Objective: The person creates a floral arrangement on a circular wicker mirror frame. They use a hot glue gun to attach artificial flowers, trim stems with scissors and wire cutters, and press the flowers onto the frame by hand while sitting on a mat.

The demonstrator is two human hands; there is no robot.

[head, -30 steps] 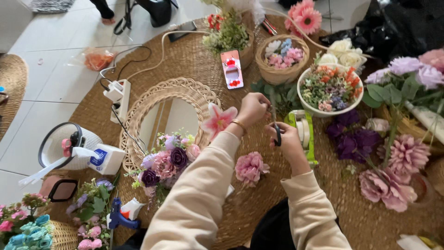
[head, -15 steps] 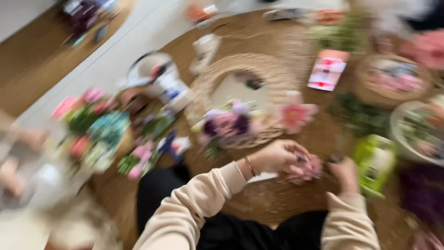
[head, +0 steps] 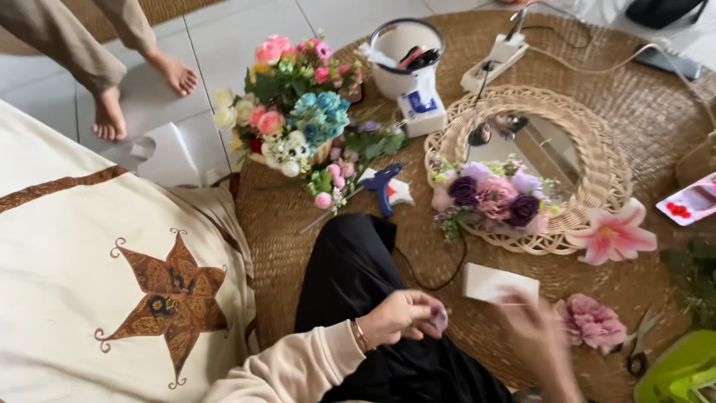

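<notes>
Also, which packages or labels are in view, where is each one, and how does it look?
Label: on the white bucket, top centre; rectangular, white and blue.
Flat package: right edge of the woven mat; pink and white, red spots.
White box: before the rattan mirror; plain.

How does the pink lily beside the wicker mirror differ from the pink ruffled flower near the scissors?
The pink lily has long, pointed, spread petals with pale edges; the pink ruffled flower is a rounded, tightly packed, dusty-pink bloom. The lily touches the wicker mirror frame; the ruffled flower lies apart on the woven mat. Neither is in a hand.
</notes>
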